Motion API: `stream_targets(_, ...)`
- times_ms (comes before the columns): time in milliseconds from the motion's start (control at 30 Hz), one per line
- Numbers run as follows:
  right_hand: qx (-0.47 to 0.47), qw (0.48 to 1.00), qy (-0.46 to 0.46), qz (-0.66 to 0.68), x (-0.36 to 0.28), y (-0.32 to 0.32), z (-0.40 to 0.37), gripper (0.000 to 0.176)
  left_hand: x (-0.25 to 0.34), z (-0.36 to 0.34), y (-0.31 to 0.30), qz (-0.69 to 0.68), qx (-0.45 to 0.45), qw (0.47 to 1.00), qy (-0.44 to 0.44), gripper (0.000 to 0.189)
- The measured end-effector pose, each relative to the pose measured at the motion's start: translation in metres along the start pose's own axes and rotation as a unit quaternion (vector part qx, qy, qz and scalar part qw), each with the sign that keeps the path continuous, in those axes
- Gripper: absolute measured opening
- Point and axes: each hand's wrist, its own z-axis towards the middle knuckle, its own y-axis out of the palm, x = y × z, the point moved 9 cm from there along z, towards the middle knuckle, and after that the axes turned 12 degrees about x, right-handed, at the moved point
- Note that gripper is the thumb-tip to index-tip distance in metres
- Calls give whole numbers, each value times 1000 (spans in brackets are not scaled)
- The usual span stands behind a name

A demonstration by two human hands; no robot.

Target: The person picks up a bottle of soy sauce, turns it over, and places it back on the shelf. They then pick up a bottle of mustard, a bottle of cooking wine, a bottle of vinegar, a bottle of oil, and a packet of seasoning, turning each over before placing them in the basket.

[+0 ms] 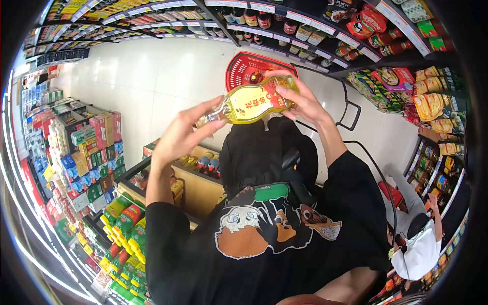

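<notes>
A bottle of yellow-green oil (254,104) with a yellow label in red Chinese characters lies tilted nearly sideways before my chest. My left hand (185,129) grips it by the neck and cap, thumb below and fingers above. My right hand (303,100) is closed around its base, with the thumb across the front of the label. Just beyond the bottle, a red shopping basket (235,73) stands on the floor, partly hidden behind it. A small dark-red item (256,77) is visible inside the basket.
Shelves of sauce jars and bottles (264,20) run along the far side. Bagged noodles (391,81) hang at the right. Stacked boxes (104,132) and green-and-yellow packages (127,223) stand at the left. A person in a white top (419,251) is behind me at the right.
</notes>
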Motion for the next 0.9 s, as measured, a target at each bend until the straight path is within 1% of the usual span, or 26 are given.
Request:
stream_targets(33,17,1000,4,2,-4,-1,-4,44,8,1,-7,-5,-1,1000,9,52)
stream_targets(67,17,1000,0,0,-6,3,-10,44,13,2,-11,-10,-2,1000,18,50)
stream_targets(100,21,999,-3,25,-9,6,-15,45,14,4,-17,-95,23,995,23,44)
stream_targets(133,25,998,-7,49,-12,9,-20,46,9,8,-19,-95,25,995,27,44)
stream_targets(167,-14,998,-2,66,-17,18,-28,49,7,14,-27,-150,46,986,46,42)
stream_targets(200,-15,998,-5,65,-16,23,-32,49,11,18,-35,-206,66,974,64,41)
stream_targets(233,-23,997,-9,79,-16,31,-35,53,16,20,-37,-246,115,959,81,44)
stream_targets(267,-31,995,-12,94,-16,36,-37,57,18,29,-31,-245,115,959,83,44)
stream_targets(300,-20,997,7,71,-14,43,-41,66,17,35,-35,-265,151,948,94,50)
stream_targets(333,-40,998,4,47,-7,52,-39,65,19,39,-39,-284,187,935,104,58)
stream_targets(367,-57,998,2,39,-4,64,-38,60,19,41,-40,-313,222,920,83,54)
stream_targets(400,-73,997,0,33,-2,76,-38,55,7,46,-41,-298,228,925,54,56)
stream_targets(433,-72,997,-4,31,0,83,-37,55,11,48,-41,-306,239,920,58,58)
stream_targets(500,-73,997,-4,32,5,96,-30,48,15,54,-42,-315,247,914,67,59)
stream_targets(533,-73,997,-10,29,7,104,-25,48,11,54,-49,-279,255,923,72,58)
stream_targets(567,-50,998,-23,17,8,109,-20,48,7,53,-56,-242,263,931,75,58)
stream_targets(633,-6,999,-47,3,15,122,-7,46,5,50,-71,-241,267,928,93,60)
stream_targets(667,-4,999,-50,1,18,136,-2,46,2,48,-79,-241,270,926,104,63)
stream_targets(700,17,998,-63,9,20,150,5,45,-2,46,-89,-249,272,922,121,62)
stream_targets(733,38,996,-76,18,22,160,14,44,-14,49,-97,-252,268,922,123,62)
stream_targets(800,42,995,-88,27,35,188,32,43,-38,49,-113,-224,244,934,136,60)
stream_targets(833,54,994,-91,33,42,200,41,42,-46,44,-126,-218,254,930,152,47)
stream_targets(867,66,993,-95,37,46,212,51,42,-53,41,-137,-220,248,931,154,47)
stream_targets(900,72,992,-97,36,48,224,59,42,-62,38,-147,-216,244,933,155,37)
